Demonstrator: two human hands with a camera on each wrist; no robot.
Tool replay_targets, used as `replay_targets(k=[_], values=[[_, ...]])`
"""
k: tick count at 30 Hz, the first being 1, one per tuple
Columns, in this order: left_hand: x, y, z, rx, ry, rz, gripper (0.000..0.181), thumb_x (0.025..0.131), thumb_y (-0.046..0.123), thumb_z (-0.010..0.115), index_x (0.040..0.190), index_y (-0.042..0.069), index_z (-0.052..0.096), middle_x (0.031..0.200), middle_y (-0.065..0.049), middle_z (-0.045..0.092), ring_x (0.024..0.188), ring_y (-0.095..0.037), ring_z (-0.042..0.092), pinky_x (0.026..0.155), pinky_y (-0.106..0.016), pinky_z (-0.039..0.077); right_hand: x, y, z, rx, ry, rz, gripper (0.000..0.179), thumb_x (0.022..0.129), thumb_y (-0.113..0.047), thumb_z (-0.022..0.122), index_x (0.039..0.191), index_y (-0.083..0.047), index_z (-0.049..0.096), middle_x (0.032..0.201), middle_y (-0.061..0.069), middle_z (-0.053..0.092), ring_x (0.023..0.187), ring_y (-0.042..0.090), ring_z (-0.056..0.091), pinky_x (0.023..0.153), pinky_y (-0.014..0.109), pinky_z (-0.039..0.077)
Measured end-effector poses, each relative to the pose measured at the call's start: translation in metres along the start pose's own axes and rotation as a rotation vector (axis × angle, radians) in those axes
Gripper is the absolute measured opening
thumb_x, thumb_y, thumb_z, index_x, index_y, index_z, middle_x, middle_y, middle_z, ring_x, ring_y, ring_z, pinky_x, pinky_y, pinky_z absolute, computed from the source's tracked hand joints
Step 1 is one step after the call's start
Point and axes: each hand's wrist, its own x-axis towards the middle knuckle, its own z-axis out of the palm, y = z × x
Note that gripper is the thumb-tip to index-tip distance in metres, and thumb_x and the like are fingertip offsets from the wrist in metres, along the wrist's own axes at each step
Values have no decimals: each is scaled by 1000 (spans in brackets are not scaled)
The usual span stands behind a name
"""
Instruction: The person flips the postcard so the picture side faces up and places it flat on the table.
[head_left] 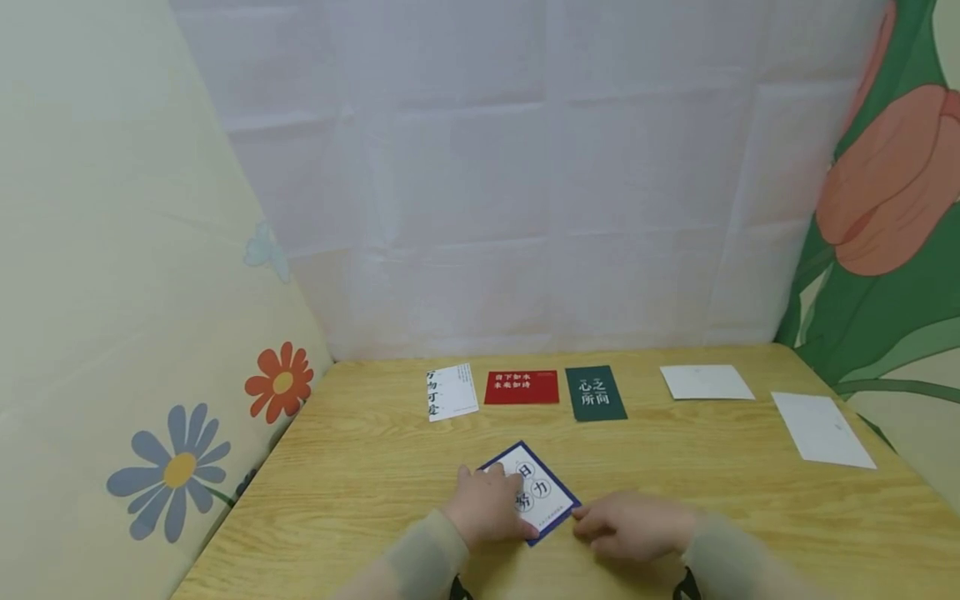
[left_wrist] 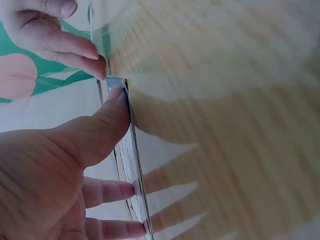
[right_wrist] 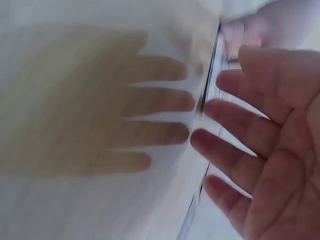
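A white card [head_left: 552, 502] with a dark blue border and circled black characters lies turned cornerwise on the wooden table. My left hand [head_left: 489, 504] rests over its left side, thumb at the near corner and fingers spread across the face. In the left wrist view, the thumb and fingertips of the left hand [left_wrist: 65, 165] press on the card, seen nearly edge-on. At the card's right corner is my right hand [head_left: 633, 525], slightly blurred. The right wrist view shows the right hand [right_wrist: 270, 130] with fingers extended and spread, fingertips close to the tabletop.
Farther back lie a white card [head_left: 457, 396] with black writing, a red card [head_left: 521, 393] and a dark green card [head_left: 606, 408]. Two plain white cards [head_left: 707, 382] [head_left: 823, 429] lie at the right. A white sheet [head_left: 525, 208] hangs behind the table [head_left: 360, 492].
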Motion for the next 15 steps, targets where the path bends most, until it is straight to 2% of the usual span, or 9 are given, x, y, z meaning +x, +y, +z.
replay_targets(k=[2, 4, 6, 10, 12, 15], values=[[-1, -1, 0, 0, -2, -3, 75, 68, 64, 73, 124, 15, 64, 115, -13, 62, 102, -30, 58, 98, -62, 31, -6, 13, -4, 39, 54, 47, 32, 92, -25, 62, 124, -20, 65, 136, 1, 55, 126, 27, 50, 104, 49, 37], [-2, -2, -1, -1, -4, -5, 75, 68, 63, 74, 125, 15, 63, 117, -13, 61, 106, -32, 58, 99, -64, 30, -12, 28, -10, 54, 121, 131, 37, 92, -27, 62, 128, -16, 62, 139, 8, 52, 128, 34, 46, 105, 55, 32], [-3, -3, -1, -3, -8, -9, 75, 69, 61, 75, 127, 16, 62, 119, -14, 60, 109, -33, 57, 99, -65, 28, -21, 47, -17, 35, 204, 203, 43, 93, -28, 62, 132, -10, 58, 141, 16, 48, 129, 41, 42, 105, 60, 29], [-6, -7, -3, -4, -9, -21, 75, 70, 59, 75, 129, 15, 61, 123, -15, 58, 111, -35, 56, 99, -66, 28, -43, 90, -32, -72, 332, 338, 54, 94, -29, 61, 136, 3, 49, 139, 28, 45, 127, 49, 40, 102, 63, 30], [-8, -9, -4, 1, -4, -27, 76, 70, 59, 75, 130, 15, 61, 124, -16, 58, 111, -36, 55, 99, -66, 27, -57, 110, -38, -98, 368, 395, 57, 95, -28, 59, 134, 10, 46, 135, 34, 45, 123, 53, 41, 99, 63, 33], [-11, -13, -4, 16, 17, -28, 78, 69, 61, 75, 130, 14, 61, 124, -18, 58, 110, -38, 56, 98, -66, 29, -78, 137, -45, -82, 382, 486, 61, 96, -31, 56, 131, 17, 43, 127, 39, 47, 115, 56, 45, 91, 64, 38]])
